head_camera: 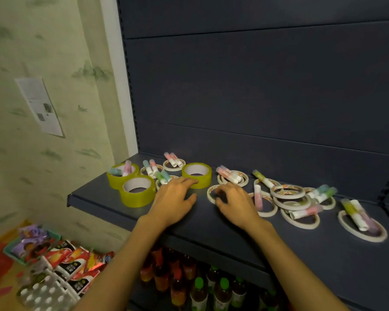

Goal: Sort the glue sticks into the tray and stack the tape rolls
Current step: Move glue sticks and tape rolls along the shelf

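Observation:
Three wide yellow tape rolls stand on the dark shelf [211, 234]: one at the back [197, 175], one in front left [138, 191], and one [121, 176] holding two glue sticks. Pastel glue sticks [228, 173] lie scattered across thin white tape rolls [288, 191], others at the far right [357, 214]. My left hand [175, 198] lies flat, its fingertips touching the back yellow roll. My right hand [234, 203] curls its fingers and thumb on a thin white roll [210, 194].
The shelf's back panel rises close behind the items. Bottles [200, 288] fill the shelf below. On the floor at the left lie snack packets [72, 261] and a teal basket [11, 252]. A wall stands at the left.

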